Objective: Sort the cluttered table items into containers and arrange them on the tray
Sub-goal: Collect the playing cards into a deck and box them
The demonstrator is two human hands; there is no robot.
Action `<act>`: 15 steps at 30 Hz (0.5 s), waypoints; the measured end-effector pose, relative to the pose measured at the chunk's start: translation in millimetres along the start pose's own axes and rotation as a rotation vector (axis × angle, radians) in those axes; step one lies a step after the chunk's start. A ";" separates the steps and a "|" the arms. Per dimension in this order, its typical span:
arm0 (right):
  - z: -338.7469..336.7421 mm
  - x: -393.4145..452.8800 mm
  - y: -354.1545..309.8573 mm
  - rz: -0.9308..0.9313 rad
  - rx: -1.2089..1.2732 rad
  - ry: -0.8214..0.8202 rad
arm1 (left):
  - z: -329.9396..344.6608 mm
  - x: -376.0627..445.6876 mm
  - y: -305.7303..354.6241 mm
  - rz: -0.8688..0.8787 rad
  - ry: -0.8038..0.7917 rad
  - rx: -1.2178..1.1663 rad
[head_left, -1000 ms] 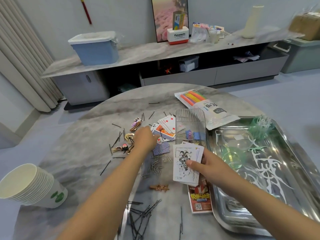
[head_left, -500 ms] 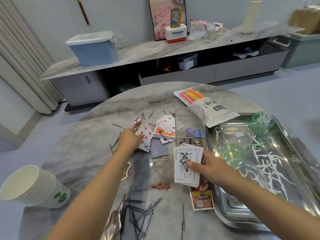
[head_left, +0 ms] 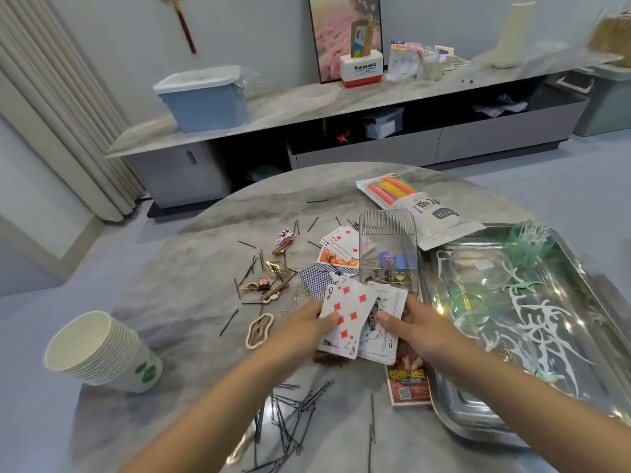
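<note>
A round table (head_left: 191, 302) with a grey marbled top fills the lower part of the view. Behind it a long low cabinet (head_left: 341, 145) with the same marbled top runs along a pale wall, carrying a blue lidded storage box (head_left: 205, 97), a white and red Panasonic box (head_left: 362, 68) and a framed picture (head_left: 338, 25). Ribbed curtains (head_left: 51, 107) hang at the left, and the floor is pale grey.

On the table's left edge lies a stack of paper cups (head_left: 102, 349) on its side. Black hairpins (head_left: 290, 414) are scattered near the front edge and further back, among some decorated hair clips (head_left: 264, 286). A clear ribbed container (head_left: 387, 250) stands near the middle with coloured binder clips inside. Beside it to the right sits a shiny metal tray (head_left: 580, 336) holding clear and green plastic cups. A packet of coloured sticks (head_left: 416, 206) lies behind the tray.

The playing cards (head_left: 355, 319) are small, white-faced with red diamond pips; others behind them lie loose on the table, some showing a blue patterned back. The left hand (head_left: 309, 322) pinches a diamond card at its left edge, thumb on the face. The right hand (head_left: 415, 327) grips a stack of cards from the right side, just in front of the clear container. The two sets of cards overlap between the hands.
</note>
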State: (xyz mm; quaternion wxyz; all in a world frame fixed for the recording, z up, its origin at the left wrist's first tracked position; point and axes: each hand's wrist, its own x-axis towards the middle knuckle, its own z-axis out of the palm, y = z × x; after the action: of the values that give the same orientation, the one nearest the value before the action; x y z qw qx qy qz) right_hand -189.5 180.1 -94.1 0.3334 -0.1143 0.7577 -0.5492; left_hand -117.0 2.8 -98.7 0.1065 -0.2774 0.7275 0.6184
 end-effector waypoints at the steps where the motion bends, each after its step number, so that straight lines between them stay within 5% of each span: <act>1: 0.2 0.3 1.1 -0.002 0.008 -0.011 | 4.3 -2.7 0.0 0.024 0.037 0.053; 4: 2.9 1.4 3.0 0.009 0.094 -0.053 | 11.3 -2.5 -0.9 0.069 0.125 0.153; 10: 8.6 1.2 8.3 0.011 -0.009 -0.055 | 32.2 3.4 4.4 0.043 0.027 0.143; 13: 4.7 4.9 10.5 0.104 0.016 0.025 | 27.6 25.0 5.3 0.072 0.167 0.026; 15: 2.7 6.7 11.0 0.133 0.011 0.018 | 13.1 54.8 -1.3 0.141 0.361 0.189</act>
State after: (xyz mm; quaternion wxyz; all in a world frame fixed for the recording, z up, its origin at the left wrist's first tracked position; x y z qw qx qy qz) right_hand -190.7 178.5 -107.1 0.3628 -0.0568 0.7636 -0.5310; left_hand -163.9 0.4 -129.9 -0.0437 -0.3211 0.8070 0.4938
